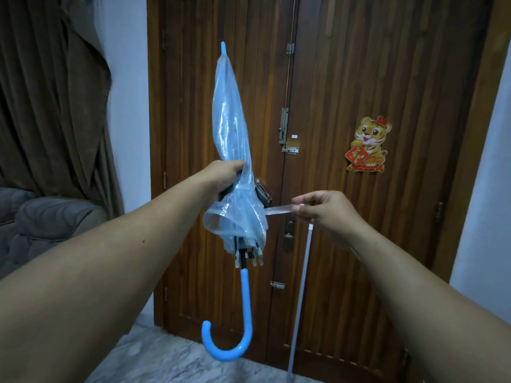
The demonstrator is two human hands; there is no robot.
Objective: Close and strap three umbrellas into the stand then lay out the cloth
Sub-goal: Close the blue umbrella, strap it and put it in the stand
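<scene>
Clear blue plastic, crinkled and glossy: the closed umbrella [231, 139] is held tip-up before the ribbed wooden door [345, 189]. The left hand [221, 176] wraps its folds mid-canopy, fingers hidden behind the film. The right hand [322, 210] pinches the see-through strap [279, 210], pulled out sideways. A curved sky-blue handle [237, 324] hangs below. A pale rod [300, 294] runs off the bottom edge; what it is, hard to say.

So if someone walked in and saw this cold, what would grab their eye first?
Probably the clear blue umbrella held tip-up at centre, the left hand gripping its folded canopy while the right hand pinches its strap out sideways. Next, the bright tiger sticker on the wooden door to the right.
</scene>
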